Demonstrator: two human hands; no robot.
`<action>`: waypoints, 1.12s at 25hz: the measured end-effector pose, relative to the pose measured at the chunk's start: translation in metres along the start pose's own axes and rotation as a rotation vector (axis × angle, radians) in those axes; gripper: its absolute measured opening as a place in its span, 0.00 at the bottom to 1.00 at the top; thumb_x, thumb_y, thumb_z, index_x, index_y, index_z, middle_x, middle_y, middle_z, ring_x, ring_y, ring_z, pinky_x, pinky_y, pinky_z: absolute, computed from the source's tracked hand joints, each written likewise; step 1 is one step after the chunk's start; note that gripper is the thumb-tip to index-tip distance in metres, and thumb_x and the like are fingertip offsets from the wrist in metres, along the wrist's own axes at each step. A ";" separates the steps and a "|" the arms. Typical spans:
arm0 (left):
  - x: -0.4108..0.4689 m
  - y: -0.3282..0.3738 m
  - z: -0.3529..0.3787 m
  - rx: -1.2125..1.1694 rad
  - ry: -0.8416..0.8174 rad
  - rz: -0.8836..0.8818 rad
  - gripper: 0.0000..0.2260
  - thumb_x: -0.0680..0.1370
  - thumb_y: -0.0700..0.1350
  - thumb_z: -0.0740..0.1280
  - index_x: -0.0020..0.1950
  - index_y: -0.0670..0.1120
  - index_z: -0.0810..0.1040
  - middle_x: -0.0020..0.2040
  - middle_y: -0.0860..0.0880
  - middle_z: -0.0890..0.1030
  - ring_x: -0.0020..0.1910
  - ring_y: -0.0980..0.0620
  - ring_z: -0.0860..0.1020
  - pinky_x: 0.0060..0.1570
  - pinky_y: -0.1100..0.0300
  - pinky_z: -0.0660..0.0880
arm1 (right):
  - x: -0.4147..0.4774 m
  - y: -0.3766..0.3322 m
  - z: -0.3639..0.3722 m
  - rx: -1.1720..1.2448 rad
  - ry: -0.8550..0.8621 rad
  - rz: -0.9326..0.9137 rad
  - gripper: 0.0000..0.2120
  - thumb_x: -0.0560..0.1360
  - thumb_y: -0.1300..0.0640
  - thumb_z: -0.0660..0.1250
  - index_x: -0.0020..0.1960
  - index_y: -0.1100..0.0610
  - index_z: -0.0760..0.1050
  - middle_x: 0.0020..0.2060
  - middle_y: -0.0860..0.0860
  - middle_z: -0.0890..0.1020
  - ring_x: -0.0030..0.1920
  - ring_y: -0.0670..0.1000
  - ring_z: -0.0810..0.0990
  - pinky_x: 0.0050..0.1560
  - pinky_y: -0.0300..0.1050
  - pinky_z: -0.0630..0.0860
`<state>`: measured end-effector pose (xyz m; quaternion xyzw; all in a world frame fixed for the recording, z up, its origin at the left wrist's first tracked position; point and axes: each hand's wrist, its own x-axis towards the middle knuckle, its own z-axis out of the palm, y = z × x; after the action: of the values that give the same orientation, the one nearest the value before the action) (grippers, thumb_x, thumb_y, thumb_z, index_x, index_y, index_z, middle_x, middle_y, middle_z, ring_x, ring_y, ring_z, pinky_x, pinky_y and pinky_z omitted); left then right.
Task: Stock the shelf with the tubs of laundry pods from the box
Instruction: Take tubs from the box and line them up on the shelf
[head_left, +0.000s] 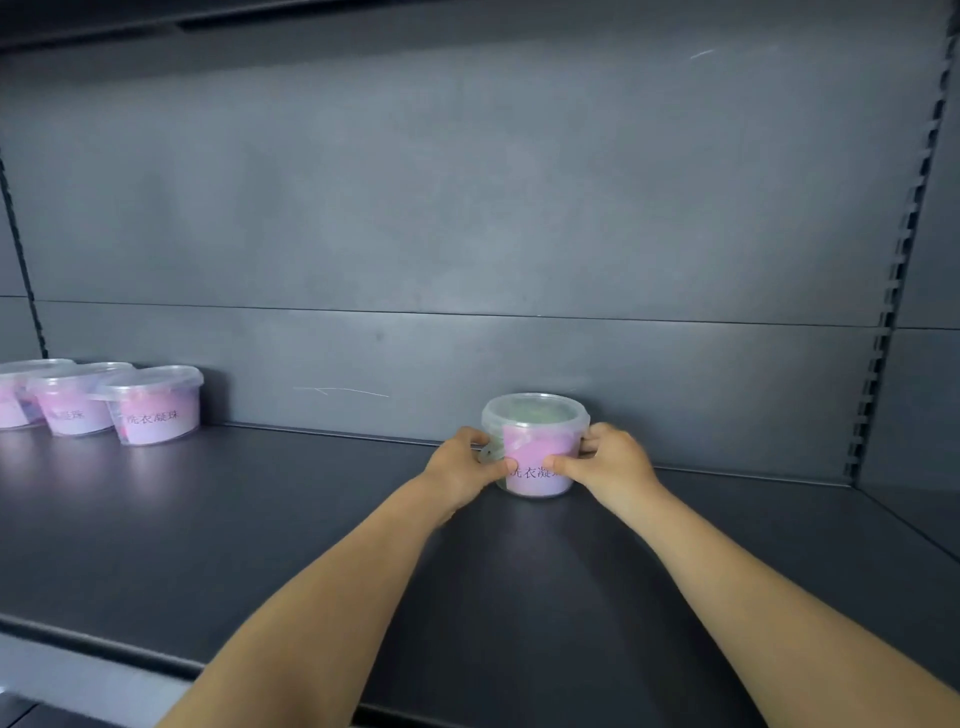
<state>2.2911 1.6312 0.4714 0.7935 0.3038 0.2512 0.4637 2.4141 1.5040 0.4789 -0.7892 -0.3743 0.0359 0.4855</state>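
Two hands' grip, left hand (460, 470), right hand (610, 460), tub (537, 447) clasped between, upright

Leftmost tub (13, 397) cut off by the left edge, second tub (72, 413) partly hidden behind third tub (156, 413), label text on held tub (535, 413) partly covered by thumbs, fingertips of left hand (460, 467) and right hand (612, 460) hidden behind it

Clear tubs (536, 447) with pink labels (540, 467) and dark lettering stand on a dark grey shelf (260, 519).
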 end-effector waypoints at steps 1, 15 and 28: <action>0.004 0.000 0.003 0.032 0.023 0.006 0.24 0.73 0.48 0.71 0.66 0.45 0.68 0.60 0.44 0.77 0.59 0.48 0.75 0.58 0.59 0.70 | 0.004 0.003 0.002 0.000 0.021 -0.003 0.20 0.64 0.56 0.77 0.52 0.60 0.75 0.50 0.55 0.82 0.51 0.54 0.81 0.53 0.51 0.78; -0.024 -0.001 -0.018 0.426 -0.047 0.137 0.18 0.76 0.49 0.66 0.64 0.45 0.71 0.60 0.47 0.77 0.57 0.50 0.75 0.56 0.61 0.69 | -0.028 -0.009 -0.017 -0.489 -0.120 -0.086 0.23 0.70 0.49 0.72 0.58 0.61 0.73 0.55 0.55 0.78 0.56 0.55 0.77 0.54 0.48 0.75; -0.212 0.010 -0.180 0.971 0.053 0.447 0.15 0.79 0.48 0.61 0.61 0.41 0.73 0.60 0.40 0.74 0.61 0.41 0.71 0.61 0.53 0.68 | -0.212 -0.164 -0.034 -1.035 -0.261 -0.246 0.21 0.75 0.45 0.64 0.62 0.58 0.71 0.54 0.53 0.75 0.52 0.55 0.74 0.43 0.42 0.65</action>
<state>2.0250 1.5802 0.5354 0.9554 0.2202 0.1946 -0.0296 2.1859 1.3868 0.5619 -0.8644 -0.4898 -0.1124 -0.0163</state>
